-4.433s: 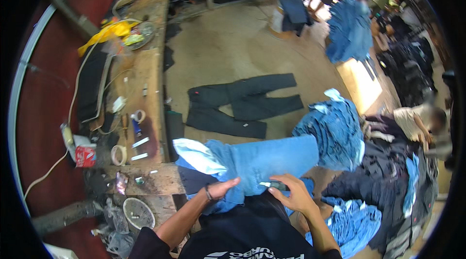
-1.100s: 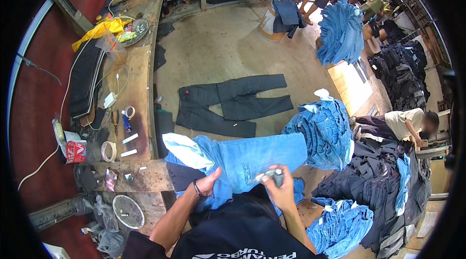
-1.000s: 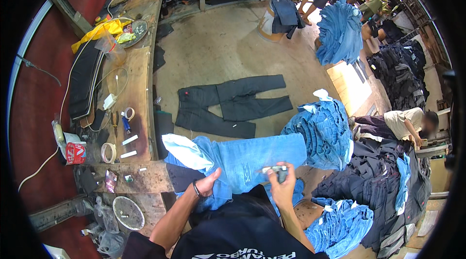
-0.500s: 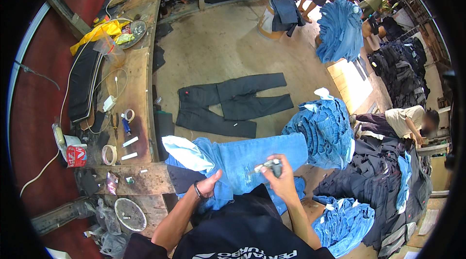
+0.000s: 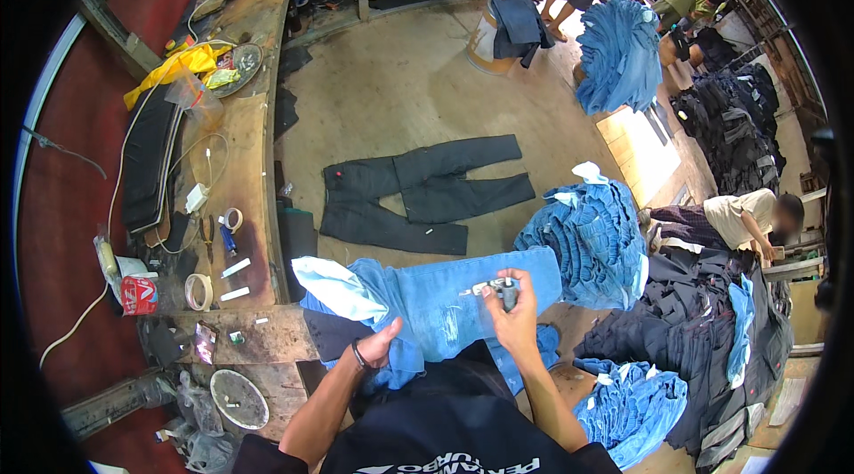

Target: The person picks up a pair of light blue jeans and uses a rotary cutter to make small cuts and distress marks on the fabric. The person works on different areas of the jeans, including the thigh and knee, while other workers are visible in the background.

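Light blue jeans [image 5: 414, 283] lie stretched across in front of me, with white lining [image 5: 338, 287] showing at their left end. A pale, frayed patch [image 5: 449, 325] marks the denim near the middle. My left hand [image 5: 381, 345] grips the near left edge of the jeans, thumb on top and its other fingers partly hidden. Just above the fabric, right of the frayed patch, my right hand [image 5: 518, 318] is closed around a small hand tool [image 5: 508, 295] with a dark rounded body and a thin metal end pointing left. Its exact kind is unclear.
Dark trousers [image 5: 427, 189] lie flat on the floor ahead. Jeans piles [image 5: 587, 238] stand to the right, beside dark garments [image 5: 658, 323] and a crouching person [image 5: 747, 216]. The wooden bench [image 5: 253, 163] at left holds tape rolls [image 5: 198, 292], pliers and a cable.
My right hand and its tool have moved slightly up from the frayed patch, which now shows more fully. The left hand keeps its hold, shifted a little.
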`<state>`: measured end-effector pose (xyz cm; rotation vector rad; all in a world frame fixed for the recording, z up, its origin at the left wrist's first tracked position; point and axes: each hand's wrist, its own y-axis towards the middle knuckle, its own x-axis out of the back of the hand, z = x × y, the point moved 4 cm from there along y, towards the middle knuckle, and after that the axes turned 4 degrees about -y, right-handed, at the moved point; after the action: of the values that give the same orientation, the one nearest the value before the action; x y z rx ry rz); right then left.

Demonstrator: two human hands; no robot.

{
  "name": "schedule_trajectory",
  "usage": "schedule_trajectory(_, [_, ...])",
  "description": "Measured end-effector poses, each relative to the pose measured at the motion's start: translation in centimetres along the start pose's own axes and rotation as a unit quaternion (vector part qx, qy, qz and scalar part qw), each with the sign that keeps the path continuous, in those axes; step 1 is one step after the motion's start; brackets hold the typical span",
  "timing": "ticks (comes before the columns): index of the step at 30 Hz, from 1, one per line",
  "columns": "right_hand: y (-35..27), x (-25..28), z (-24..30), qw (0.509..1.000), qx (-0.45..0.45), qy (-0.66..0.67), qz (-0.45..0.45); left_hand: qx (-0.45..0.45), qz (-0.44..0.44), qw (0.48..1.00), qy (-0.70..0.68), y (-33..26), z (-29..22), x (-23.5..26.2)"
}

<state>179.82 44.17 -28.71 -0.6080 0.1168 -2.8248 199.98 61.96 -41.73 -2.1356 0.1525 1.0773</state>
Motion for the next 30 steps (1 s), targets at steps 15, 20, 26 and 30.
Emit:
schedule_trajectory(15, [0.1,-0.4,-0.3,1.000,-0.015,0.004,0.024,-0.033,-0.012,0.999,0.002,-0.4,-0.4,-0.7])
schedule_trajectory(20, [-0.3,-1.0,-0.5,0.990,-0.052,-0.035,0.130,-0.032,-0.014,0.999,0.003,-0.3,-0.3,-0.4])
schedule_trajectory(26, [-0.5,-0.6,-0.4,0.997,-0.024,0.001,0.078,-0.026,0.002,1.000,-0.010,-0.1,-0.2,-0.2])
schedule_trajectory(30, [-0.3,-0.5,-0.7,0.999,-0.012,-0.022,0.033,-0.020,-0.012,1.000,0.004,0.0,0.0,0.0])
